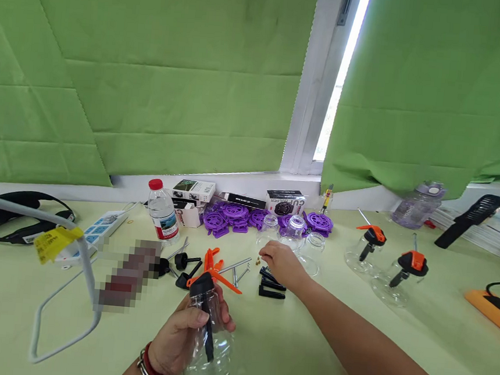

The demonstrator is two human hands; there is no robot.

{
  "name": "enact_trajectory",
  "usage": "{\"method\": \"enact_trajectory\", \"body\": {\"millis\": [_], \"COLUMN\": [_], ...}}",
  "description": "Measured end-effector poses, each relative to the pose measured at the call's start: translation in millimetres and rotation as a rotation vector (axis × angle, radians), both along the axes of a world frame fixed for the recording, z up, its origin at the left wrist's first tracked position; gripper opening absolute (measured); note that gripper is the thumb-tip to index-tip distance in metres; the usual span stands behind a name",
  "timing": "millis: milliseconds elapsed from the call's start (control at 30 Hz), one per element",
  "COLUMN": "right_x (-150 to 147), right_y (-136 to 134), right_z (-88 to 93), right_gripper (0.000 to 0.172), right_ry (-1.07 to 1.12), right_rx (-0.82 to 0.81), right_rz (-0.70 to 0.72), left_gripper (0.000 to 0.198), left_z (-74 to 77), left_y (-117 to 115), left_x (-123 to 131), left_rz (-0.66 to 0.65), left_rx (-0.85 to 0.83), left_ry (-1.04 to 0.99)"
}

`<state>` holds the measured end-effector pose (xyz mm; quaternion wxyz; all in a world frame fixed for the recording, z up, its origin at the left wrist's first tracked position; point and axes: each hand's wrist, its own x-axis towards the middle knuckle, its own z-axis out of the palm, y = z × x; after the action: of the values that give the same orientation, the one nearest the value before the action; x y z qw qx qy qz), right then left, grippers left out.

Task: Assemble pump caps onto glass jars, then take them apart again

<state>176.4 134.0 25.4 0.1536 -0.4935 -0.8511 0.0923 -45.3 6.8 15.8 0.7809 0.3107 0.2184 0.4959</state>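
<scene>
My left hand (176,328) is wrapped round a clear jar (210,372) at the front of the table. The jar has a black cap (201,286), and a black stem (209,341) hangs down inside it. Farther back, my right hand (281,262) reaches down with its fingertips together at the table, beside small brass-coloured pieces (258,262). What its fingers pinch, if anything, is too small to see. Several black tubes (271,293) lie just below that hand. Orange blades (212,260), metal rods (235,264) and loose black caps (181,260) are spread between the hands.
Clear jars (313,252) stand behind my right hand, before purple plastic parts (234,212). Two capped jars (392,288) with orange blades stand at right. A water bottle (163,215), power strip (104,230) and white metal stand (91,296) are at left. Boxes (285,202) line the windowsill.
</scene>
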Motion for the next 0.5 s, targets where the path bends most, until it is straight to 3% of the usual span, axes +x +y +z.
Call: {"method": "enact_trajectory", "body": {"millis": [67,200,500], "right_x": [-13,-32,-36], "right_y": [10,20,26], "right_z": [-4.1,-11.2,-12.1], "right_gripper": [0.026,0.023,0.024], "right_ry": [-0.186,-0.329,-0.380], "right_rx": [0.015,0.003,0.001], "right_rz": [0.034,0.084,0.126], "left_gripper": [0.034,0.034,0.033], "left_z": [0.7,-0.9,0.4], "left_y": [1,2,2], "left_x": [0,-3,-3], "left_rz": [0.026,0.060,0.054], "left_rx": [0.001,-0.007,-0.004], "left_ry": [0.000,-0.001,0.023]}}
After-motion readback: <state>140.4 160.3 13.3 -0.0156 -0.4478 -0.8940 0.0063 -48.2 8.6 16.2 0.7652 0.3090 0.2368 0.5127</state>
